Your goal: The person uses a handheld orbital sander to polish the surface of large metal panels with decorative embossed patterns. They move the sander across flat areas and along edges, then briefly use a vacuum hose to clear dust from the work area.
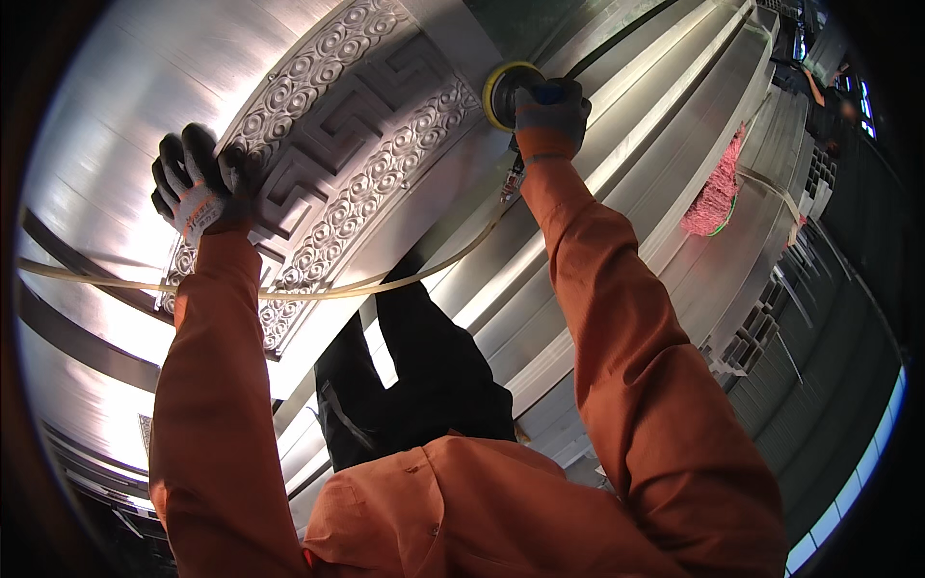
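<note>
My right hand [551, 119], in a grey glove with an orange cuff, is closed around a pneumatic disc sander [512, 94] with a yellow-edged round pad. The pad is at the right edge of a large metal panel, just past the end of its ornament; whether it touches is unclear. A pale air hose [426, 273] hangs from the sander's fitting and crosses over my left forearm. My left hand [202, 180], gloved, rests with spread fingers on the panel by the raised scroll border [365, 195]. A key-pattern relief [336, 137] lies between the two scroll borders.
Long metal profiles [614, 159] lie stacked to the right. A pink fluffy bundle [714, 195] and a strap [769, 186] are on them. More profile ends [751, 336] show beyond. A person's arm [815, 88] appears far off at the upper right.
</note>
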Demonstrator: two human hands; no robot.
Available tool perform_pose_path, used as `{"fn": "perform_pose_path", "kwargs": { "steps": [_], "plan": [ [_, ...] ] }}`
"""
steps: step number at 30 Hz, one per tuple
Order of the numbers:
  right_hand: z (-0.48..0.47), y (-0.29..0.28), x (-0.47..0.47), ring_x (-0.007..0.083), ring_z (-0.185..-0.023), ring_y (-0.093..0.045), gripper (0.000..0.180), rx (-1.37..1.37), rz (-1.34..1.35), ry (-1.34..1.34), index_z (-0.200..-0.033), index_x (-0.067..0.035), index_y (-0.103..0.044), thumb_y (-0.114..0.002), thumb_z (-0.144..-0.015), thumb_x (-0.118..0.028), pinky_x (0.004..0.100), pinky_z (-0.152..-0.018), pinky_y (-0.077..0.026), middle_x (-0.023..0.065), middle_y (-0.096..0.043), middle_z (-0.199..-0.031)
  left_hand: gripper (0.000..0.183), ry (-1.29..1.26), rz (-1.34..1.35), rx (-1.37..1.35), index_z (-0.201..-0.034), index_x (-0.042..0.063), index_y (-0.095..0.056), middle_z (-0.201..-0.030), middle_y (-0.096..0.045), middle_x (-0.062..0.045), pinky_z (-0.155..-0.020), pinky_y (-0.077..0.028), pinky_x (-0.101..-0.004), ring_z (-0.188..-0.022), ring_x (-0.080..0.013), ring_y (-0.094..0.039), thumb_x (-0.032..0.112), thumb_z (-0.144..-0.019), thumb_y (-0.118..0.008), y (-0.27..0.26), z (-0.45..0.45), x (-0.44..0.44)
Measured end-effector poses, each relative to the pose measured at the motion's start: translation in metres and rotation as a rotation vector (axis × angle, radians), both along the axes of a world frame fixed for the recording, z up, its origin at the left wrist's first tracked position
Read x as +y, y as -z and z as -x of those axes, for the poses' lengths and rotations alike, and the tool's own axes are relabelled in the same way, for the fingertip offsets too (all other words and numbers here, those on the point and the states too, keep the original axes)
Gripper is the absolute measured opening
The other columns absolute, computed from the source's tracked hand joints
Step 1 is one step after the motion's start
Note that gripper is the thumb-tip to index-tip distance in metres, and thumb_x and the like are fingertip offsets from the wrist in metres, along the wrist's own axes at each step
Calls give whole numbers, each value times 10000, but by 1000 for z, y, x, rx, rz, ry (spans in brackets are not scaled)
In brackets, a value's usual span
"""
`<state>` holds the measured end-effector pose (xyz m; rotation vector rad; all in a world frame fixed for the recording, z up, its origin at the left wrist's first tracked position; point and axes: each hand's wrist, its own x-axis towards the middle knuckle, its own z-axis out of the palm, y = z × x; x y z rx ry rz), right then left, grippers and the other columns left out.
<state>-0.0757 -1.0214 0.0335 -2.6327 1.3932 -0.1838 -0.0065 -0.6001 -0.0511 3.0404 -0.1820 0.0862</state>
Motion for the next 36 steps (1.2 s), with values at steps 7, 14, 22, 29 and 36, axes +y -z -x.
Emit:
{"fn": "perform_pose_path", "kwargs": {
  "steps": [7,14,22,29,36],
  "plan": [
    [-8,-6,3,329,-980,-631,389,33,5,98,-1030,-150,-613,-756,-702,-302,442,-847,-542,127,-601,-1081,694,19,14,-10,-1554,324,-319,-1620,-299,-73,-1188,-214,-521,-1474,-362,-269,606,-941,-481,-2,-1,0],
    [3,-3,23,326,-970,-630,384,3,56,28,-1024,-149,-623,-759,-710,-323,443,-854,-546,126,-617,-1051,709,21,37,-20,-1554,301,-328,-1617,-302,-84,-1187,-211,-532,-1474,-360,-269,616,-937,-481,-2,-3,-2],
    [7,-3,43,328,-968,-629,423,-15,26,98,-1030,-137,-616,-797,-687,-307,437,-847,-552,120,-605,-1037,705,11,11,-9,-1552,300,-338,-1613,-307,-83,-1187,-211,-526,-1470,-355,-272,631,-941,-457,-3,-1,2],
    [-7,-2,13,328,-975,-622,400,-31,18,74,-1016,-127,-614,-776,-691,-293,441,-842,-538,130,-614,-1034,700,8,-15,4,-1552,301,-337,-1617,-300,-78,-1193,-199,-519,-1469,-357,-272,630,-944,-445,0,-5,0],
    [79,-11,63,405,-995,-628,543,91,-157,-18,-1101,-110,-600,-820,-662,-342,493,-872,-530,181,-580,-1138,683,-5,-31,5,-1541,346,-346,-1616,-304,-66,-1174,-235,-510,-1450,-368,-297,652,-938,-442,3,-1,3]
  ]
}}
